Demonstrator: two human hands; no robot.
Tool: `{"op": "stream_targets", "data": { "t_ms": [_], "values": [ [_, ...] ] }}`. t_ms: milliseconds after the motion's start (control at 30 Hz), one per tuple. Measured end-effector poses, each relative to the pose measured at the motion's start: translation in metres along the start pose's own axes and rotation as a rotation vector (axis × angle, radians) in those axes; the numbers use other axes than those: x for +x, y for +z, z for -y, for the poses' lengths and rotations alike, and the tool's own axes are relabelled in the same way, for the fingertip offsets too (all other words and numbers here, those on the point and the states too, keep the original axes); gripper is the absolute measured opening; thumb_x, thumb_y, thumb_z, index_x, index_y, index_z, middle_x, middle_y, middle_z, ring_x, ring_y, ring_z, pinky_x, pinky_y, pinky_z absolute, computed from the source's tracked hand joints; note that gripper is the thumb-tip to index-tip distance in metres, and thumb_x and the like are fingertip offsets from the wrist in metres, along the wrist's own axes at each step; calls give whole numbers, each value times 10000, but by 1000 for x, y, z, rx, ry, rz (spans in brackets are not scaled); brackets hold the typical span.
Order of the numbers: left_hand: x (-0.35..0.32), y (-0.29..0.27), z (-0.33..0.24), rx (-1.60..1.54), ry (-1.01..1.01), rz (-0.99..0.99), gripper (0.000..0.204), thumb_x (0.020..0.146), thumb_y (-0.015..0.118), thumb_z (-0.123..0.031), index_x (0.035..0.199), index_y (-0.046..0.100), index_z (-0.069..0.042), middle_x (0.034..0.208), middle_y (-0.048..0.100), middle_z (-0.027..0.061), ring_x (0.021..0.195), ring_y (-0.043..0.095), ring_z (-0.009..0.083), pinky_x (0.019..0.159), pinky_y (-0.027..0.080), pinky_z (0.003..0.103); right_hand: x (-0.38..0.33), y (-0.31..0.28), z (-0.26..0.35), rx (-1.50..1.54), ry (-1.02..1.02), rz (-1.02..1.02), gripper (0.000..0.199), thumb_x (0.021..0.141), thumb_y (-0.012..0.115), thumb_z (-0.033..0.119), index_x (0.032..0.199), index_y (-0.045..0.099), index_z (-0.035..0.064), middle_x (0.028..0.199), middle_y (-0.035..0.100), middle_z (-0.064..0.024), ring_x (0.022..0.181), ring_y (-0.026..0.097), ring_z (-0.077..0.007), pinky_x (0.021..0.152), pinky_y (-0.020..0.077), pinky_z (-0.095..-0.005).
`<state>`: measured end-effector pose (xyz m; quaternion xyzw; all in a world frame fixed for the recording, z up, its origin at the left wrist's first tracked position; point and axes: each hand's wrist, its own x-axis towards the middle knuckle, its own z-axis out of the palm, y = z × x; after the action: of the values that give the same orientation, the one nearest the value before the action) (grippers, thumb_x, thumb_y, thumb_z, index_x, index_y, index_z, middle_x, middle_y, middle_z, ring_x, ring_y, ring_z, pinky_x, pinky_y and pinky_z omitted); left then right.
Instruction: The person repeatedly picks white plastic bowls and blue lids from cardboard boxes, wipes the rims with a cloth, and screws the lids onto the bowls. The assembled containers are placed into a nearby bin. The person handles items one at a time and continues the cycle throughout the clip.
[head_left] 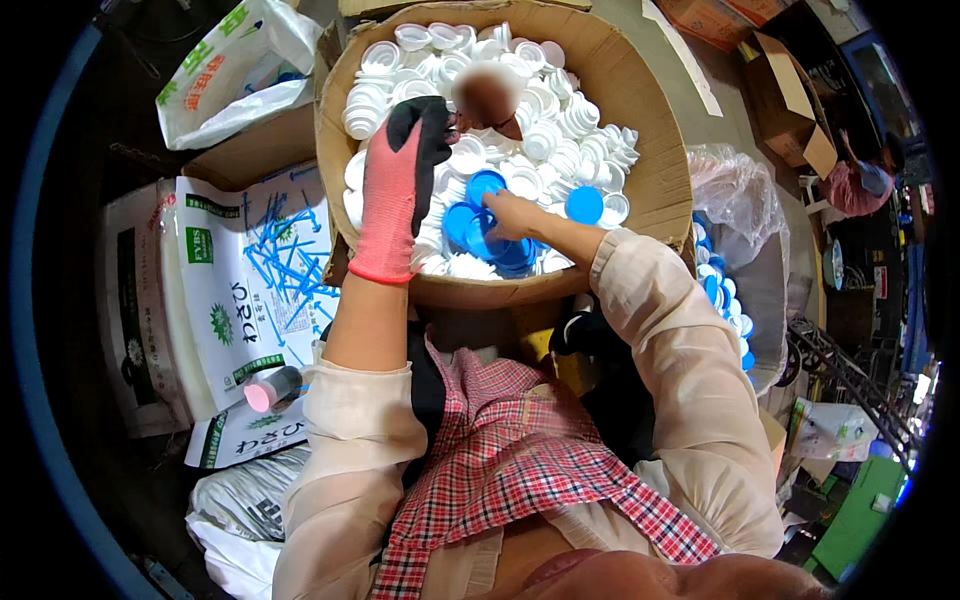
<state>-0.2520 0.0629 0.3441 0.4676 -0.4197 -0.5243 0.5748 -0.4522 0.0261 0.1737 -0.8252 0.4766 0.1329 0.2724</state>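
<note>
A large cardboard box (pixel 648 150) in front of me is heaped with white plastic lids (pixel 540 140). My left hand (pixel 408 165), in a red and black glove, is raised over the box's left part. Its fingers are curled together, and what they hold, if anything, I cannot make out. Just right of them is a blurred brown patch (pixel 487 95). Bare, my right hand (pixel 512 215) reaches into a cluster of blue lids (pixel 512 255) at the near side, its fingers bent around a blue lid (pixel 484 186). Another blue lid (pixel 584 205) lies right of that wrist.
Left of the box, blue stick-like plastic pieces (pixel 285 255) lie on printed white sheeting (pixel 215 300), near a pink-capped bottle (pixel 272 389). A white plastic bag (pixel 235 75) stands behind. At right, a plastic-lined container (pixel 765 290) holds blue and white lids. Further right sits another person (pixel 858 187).
</note>
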Motion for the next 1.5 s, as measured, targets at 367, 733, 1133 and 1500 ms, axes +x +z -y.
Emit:
{"op": "stream_targets", "data": {
  "t_ms": [367, 733, 1133, 1500],
  "values": [
    [-6, -7, 8, 461, 174, 45, 334, 874, 603, -283, 1077, 605, -17, 996, 661, 213, 955, 616, 396, 822, 485, 415, 8, 21, -12, 81, 56, -69, 265, 753, 731, 231, 860, 694, -8, 862, 681, -200, 760, 662, -319, 720, 518, -389],
    [-6, -28, -5, -23, -196, 134, 403, 802, 681, -172, 1111, 570, 62, 1058, 633, 186, 885, 664, 327, 704, 605, 439, -28, -130, 8, 858, -99, -311, 283, 956, 582, 239, 1103, 617, 0, 958, 666, -78, 796, 649, -175, 611, 574, -322],
    [2, -24, -13, -1134, -405, 582, 722, 850, 695, -384, 1408, 378, -54, 1368, 489, 172, 1230, 506, 407, 953, 473, 532, 36, -43, -47, 570, 467, -434, 287, 726, 714, 201, 862, 630, -37, 931, 672, -231, 917, 661, -358, 789, 519, -456],
    [-32, 45, 8, 277, 555, 315, 671, 747, 804, -168, 1290, 443, -10, 1215, 593, 144, 1049, 627, 267, 891, 540, 397, -162, -130, 39, 1216, -446, -594, 800, 649, 653, 5, 1395, 394, 137, 1318, 447, -95, 1187, 496, -235, 957, 471, -346]
  ]
}}
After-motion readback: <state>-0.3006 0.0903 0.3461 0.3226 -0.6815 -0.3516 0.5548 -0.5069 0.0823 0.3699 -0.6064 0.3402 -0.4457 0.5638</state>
